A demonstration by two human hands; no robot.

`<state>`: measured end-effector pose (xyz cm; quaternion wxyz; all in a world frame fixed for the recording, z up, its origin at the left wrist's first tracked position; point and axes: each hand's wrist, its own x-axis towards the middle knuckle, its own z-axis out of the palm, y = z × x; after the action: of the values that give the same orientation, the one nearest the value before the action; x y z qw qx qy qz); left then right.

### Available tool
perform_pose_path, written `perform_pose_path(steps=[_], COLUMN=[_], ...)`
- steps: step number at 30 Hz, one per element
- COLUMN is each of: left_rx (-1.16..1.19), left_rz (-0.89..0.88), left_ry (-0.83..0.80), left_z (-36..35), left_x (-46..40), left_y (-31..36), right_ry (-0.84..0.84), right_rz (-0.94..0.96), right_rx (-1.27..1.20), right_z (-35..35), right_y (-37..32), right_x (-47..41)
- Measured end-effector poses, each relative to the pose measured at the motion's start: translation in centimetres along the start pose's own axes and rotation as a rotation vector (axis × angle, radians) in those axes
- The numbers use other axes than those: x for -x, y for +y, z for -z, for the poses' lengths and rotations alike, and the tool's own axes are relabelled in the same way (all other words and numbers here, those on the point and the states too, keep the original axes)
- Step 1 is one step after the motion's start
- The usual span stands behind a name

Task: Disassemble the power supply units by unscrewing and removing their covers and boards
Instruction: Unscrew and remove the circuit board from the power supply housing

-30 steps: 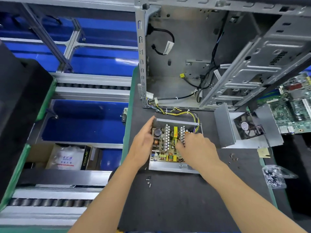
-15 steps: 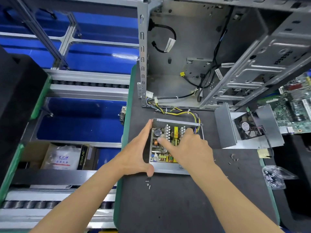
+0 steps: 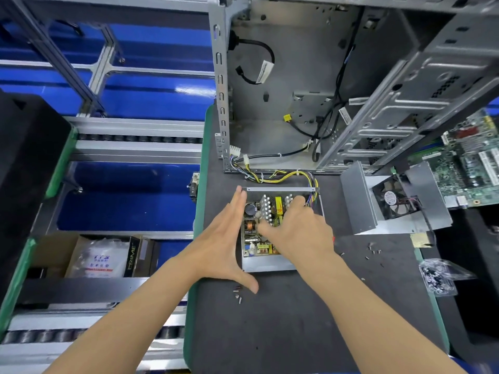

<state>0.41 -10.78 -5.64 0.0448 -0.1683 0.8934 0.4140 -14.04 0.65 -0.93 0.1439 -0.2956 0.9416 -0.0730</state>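
Head view: the PSU tray point(image 3: 266, 265) sits mid-mat, cover off, its board point(image 3: 256, 233) exposed and seated inside. My left hand point(image 3: 224, 244) is spread flat, fingers straight against the tray's left wall, thumb along the near edge, bracing it. My right hand point(image 3: 297, 230) rests on the board, fingers curled among the heatsinks; whether they actually grip, I cannot tell. Step in hand, I judge: board removal. Next calls for lifting the board while the cables point(image 3: 280, 176) trail toward the case point(image 3: 351, 90).

On my dark mat point(image 3: 297, 327) lie the opened power supply point(image 3: 267, 264), loose screws point(image 3: 238, 294), the cover point(image 3: 359, 203) and the computer case point(image 3: 351, 85).
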Motion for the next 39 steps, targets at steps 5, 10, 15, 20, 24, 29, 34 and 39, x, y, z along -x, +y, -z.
perform_pose_path(steps=[5,10,15,20,24,29,34,39], left_rx=[-0.022,0.013,0.001,0.005,0.006,0.04,0.067,0.023], left_rz=[0.006,0.025,0.015,0.032,0.046,0.052,0.044,0.024], left_ry=[0.058,0.073,0.089,0.093,0.104,0.123,0.138,0.133], left_z=[-0.2,-0.3,-0.2,-0.4,-0.5,-0.5,-0.6,-0.7], left_x=[-0.4,-0.4,-0.5,-0.6,-0.6,-0.6,-1.0,-1.5], left_y=[-0.1,-0.2,-0.2,-0.3,-0.3,0.1,0.6,0.7], right_ry=[-0.017,0.027,0.014,0.033,0.054,-0.001,-0.094,-0.159], right_rz=[-0.003,0.007,0.017,-0.001,-0.017,-0.015,0.007,0.032], right_rx=[-0.034,-0.011,-0.039,-0.11,-0.185,-0.201,-0.167,-0.253], right_z=[0.0,0.8,1.8,3.5,4.3,4.3,4.9,5.7], right_y=[0.1,0.4,0.6,1.1,2.0,3.2,4.0,5.5], right_x=[-0.2,0.4,0.9,0.7,0.4,-0.5,-2.2,-3.3])
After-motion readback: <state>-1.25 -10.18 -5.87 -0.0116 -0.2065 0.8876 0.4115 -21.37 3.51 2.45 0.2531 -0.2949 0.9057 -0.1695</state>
